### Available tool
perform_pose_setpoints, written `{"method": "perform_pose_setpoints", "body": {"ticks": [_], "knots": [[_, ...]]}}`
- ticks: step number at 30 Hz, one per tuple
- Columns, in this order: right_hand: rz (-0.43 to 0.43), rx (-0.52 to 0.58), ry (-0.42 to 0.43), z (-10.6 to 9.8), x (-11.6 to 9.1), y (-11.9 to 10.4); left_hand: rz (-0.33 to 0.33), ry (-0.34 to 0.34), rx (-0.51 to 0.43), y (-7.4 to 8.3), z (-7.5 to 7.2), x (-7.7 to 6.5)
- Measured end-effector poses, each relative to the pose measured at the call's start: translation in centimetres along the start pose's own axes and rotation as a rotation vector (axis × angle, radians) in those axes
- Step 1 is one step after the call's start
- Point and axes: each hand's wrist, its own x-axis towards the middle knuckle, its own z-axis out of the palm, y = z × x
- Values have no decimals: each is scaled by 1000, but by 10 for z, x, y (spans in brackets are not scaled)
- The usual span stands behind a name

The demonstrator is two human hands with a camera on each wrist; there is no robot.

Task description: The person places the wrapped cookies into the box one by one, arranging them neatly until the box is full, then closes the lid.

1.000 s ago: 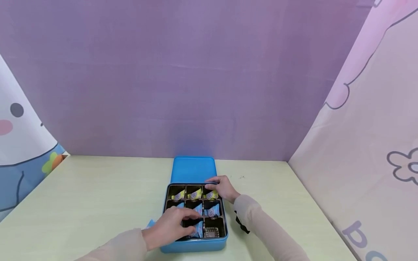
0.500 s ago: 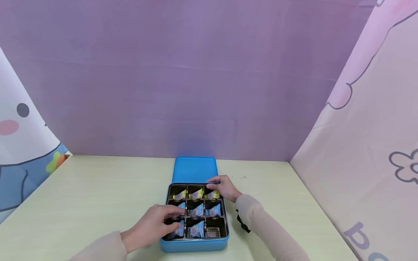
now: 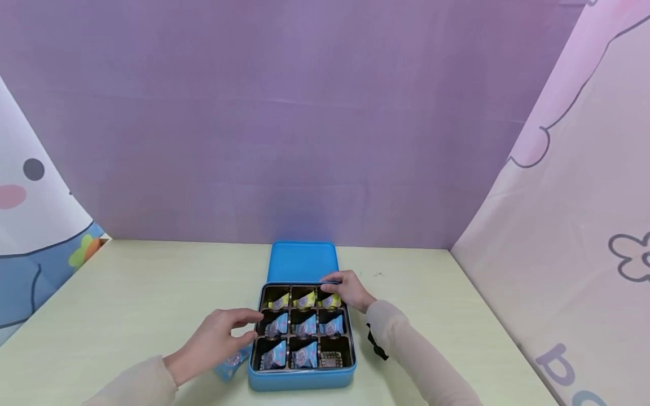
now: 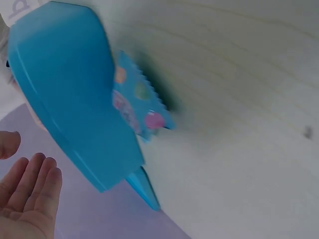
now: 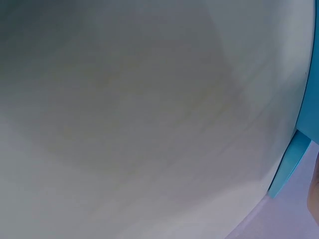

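Observation:
A blue box (image 3: 302, 382) holds a dark tray divided into compartments. Yellow wrapped candies (image 3: 304, 301) fill its far row; blue wrapped candies (image 3: 305, 325) sit in the middle row and in two near compartments. The near right compartment (image 3: 331, 360) shows only its patterned bottom. My left hand (image 3: 215, 344) hovers at the box's left side, thumb and fingers apart, holding nothing. Below it, a loose blue wrapped candy (image 4: 137, 97) lies on the table against the box. My right hand (image 3: 350, 290) grips the far right corner of the rim, thumb inside and fingers over the far edge.
Behind the box lies a blue lid (image 3: 303, 261) on the pale table (image 3: 167, 287). A purple backdrop (image 3: 284, 124) rises at the back, with printed cloth panels on the left and right (image 3: 569, 225). A black strap (image 3: 377, 343) hangs by my right sleeve.
My left hand has drawn back leftward from over the near compartments to beside the box, uncovering the blue candies at left. My right hand stays at the corner.

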Motion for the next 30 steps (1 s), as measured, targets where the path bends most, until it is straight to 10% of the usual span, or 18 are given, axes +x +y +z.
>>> {"method": "perform_pose_setpoints", "body": {"ticks": [30], "knots": [[-6, 23, 13, 0, -4, -8, -58, -215, -53, -67, 0, -4]]}}
